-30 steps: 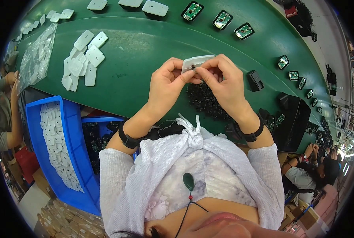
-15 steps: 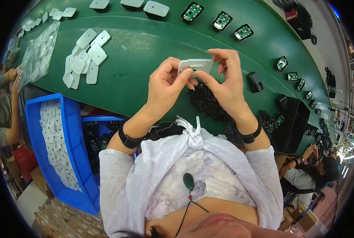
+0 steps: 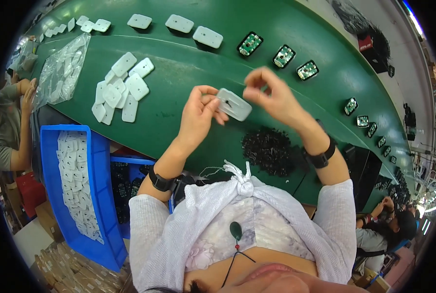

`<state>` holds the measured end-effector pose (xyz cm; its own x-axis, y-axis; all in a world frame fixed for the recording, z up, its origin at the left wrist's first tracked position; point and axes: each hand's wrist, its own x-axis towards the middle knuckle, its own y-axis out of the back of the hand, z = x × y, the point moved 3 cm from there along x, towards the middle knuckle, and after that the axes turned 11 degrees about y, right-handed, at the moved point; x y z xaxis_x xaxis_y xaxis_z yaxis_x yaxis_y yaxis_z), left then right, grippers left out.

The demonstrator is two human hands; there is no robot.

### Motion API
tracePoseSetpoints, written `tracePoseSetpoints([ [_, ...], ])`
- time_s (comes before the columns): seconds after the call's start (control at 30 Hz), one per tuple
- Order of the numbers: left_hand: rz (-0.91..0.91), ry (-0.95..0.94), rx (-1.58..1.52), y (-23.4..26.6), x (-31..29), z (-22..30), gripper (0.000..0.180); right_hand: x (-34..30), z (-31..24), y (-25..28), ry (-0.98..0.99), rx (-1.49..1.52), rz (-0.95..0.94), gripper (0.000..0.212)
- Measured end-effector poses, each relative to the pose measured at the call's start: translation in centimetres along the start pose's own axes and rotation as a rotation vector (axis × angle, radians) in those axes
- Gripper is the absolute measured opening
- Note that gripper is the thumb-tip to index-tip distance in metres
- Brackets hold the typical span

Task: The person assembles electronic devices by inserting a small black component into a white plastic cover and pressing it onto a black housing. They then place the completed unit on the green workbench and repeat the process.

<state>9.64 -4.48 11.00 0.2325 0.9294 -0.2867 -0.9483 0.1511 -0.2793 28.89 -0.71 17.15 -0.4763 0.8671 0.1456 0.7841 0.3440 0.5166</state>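
My left hand pinches a white plastic cover by its left edge, thumb on top. The rounded-rectangle cover has a small dark mark or part near its middle and is tilted over the table. My right hand is raised just right of the cover, apart from it and slightly blurred. Its fingers are bent, a gap shows between thumb and forefinger, and I see nothing in them. Below my right hand lies a heap of small black parts on the green table.
White covers lie piled at left beside a clear plastic bag. More covers and black housings with green circuit boards line the far side. A blue bin holds white parts. Co-workers sit at both sides.
My right hand has let go of the cover and moved up and away. The cover, now only in my left hand, has turned and shows more of its face. The view has shifted slightly.
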Motion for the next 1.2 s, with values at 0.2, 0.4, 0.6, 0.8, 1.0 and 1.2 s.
tracePoseSetpoints([
  [0.2,0.312,-0.329,0.928,2.0,2.7,1.7,0.007,11.1,3.9,4.2,-0.214,-1.008,0.154,0.05],
  [0.4,0.253,-0.334,1.099,1.8,3.6,1.6,0.008,14.5,7.7,3.6,-0.501,-0.637,-0.16,0.051],
  [0.6,0.402,-0.399,1.131,1.7,0.6,1.1,0.036,6.8,3.6,1.6,0.058,-0.588,0.106,0.046],
  [0.8,0.347,-0.534,1.221,0.5,-0.7,0.1,0.052,-1.5,1.4,-0.5,0.113,-0.462,0.016,0.037],
  [1.0,0.222,-0.617,1.07,1.8,-0.9,-0.6,0.056,-2.1,0.5,-1.3,0.216,-0.491,0.045,0.037],
  [1.2,0.209,-0.621,0.867,2.4,-2.2,-0.1,0.054,-0.4,-1.2,-4.7,0.458,-0.407,-0.069,0.038],
])
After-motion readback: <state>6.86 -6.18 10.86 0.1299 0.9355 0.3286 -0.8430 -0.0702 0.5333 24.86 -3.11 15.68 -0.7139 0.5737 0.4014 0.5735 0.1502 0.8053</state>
